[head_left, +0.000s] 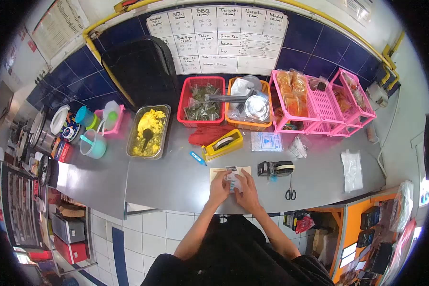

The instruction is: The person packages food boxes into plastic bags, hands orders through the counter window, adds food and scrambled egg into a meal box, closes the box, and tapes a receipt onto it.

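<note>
My left hand (219, 187) and my right hand (247, 191) are side by side near the front of the grey table. Between them is a small white printed slip of paper (232, 182), with the fingers of both hands curled in on its edges. Beneath the slip lies a cream-coloured sheet (244, 169), partly covered by the hands. Just beyond are a blue marker (198, 158) and a yellow tape dispenser (222, 145). To the right of my right hand sit a black tape dispenser (275, 168) and black-handled scissors (291, 193).
A metal tray of yellow food (166, 119) stands at left. Along the back are a red basket of green packets (201, 79), an orange basket (249, 126) with a metal ladle (258, 107), and pink racks (326, 107). A clear plastic bag (352, 171) lies at right.
</note>
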### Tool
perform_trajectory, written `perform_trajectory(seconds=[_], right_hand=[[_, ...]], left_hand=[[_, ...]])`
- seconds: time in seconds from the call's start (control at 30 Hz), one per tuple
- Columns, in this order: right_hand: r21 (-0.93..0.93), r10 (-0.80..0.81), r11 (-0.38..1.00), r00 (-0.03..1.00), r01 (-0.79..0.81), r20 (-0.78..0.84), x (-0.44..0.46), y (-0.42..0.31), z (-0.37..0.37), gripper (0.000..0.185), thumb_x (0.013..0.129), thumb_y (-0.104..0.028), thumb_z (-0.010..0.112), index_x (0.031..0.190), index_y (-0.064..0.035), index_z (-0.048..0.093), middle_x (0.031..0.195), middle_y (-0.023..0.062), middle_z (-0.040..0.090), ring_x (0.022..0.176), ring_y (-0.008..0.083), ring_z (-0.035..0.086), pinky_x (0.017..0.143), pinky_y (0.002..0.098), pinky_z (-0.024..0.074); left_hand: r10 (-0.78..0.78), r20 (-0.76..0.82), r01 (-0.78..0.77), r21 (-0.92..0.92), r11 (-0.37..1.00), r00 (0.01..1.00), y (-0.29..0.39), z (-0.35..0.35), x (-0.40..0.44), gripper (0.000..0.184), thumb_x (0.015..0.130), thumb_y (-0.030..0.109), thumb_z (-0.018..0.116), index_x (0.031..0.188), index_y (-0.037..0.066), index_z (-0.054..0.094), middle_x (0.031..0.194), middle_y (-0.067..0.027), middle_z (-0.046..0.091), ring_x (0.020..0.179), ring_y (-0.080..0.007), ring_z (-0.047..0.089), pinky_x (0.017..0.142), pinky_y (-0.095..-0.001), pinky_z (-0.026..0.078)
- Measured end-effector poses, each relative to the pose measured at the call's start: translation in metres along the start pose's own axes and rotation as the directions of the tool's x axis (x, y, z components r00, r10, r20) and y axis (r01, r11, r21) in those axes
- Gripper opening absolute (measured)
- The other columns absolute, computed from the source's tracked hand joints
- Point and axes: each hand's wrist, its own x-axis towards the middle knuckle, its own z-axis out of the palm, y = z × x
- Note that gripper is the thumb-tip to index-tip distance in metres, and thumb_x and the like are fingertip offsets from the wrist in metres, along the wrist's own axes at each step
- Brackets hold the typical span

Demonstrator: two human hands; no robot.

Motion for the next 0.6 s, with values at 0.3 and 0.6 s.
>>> perform_trajectory(seconds=[0.3,0.6], right_hand=[[-0.212,-0.139,0.954,0.942,0.21,0.306,0.015,0.036,0.0,0.057,0.083,-0.019,0.066,0.138,-0.0132,0.053,0.15,0.0126,0.043,0.14,0.0387,0.035,0.116,0.0538,0.0284],[-0.344,-0.144,0.888,0.896,0.304,0.419,0.023,0.047,0.0,0.06,0.086,-0.025,0.067,0.142,-0.0181,0.049,0.151,0.0117,0.042,0.143,0.0354,0.033,0.117,0.053,0.0266]], left_hand=[[-0.052,0.054,0.041,0.193,0.98,0.997,0.017,-0.004,0.005,0.055,0.08,-0.006,0.064,0.131,0.008,0.053,0.129,-0.0165,0.051,0.074,-0.0303,0.068,0.072,-0.0374,0.056],[-0.213,0.034,0.214,-0.263,0.941,0.976,-0.029,0.021,-0.04,0.056,0.075,-0.008,0.071,0.123,0.005,0.044,0.115,-0.0126,0.05,0.091,-0.023,0.066,0.063,-0.0323,0.056]])
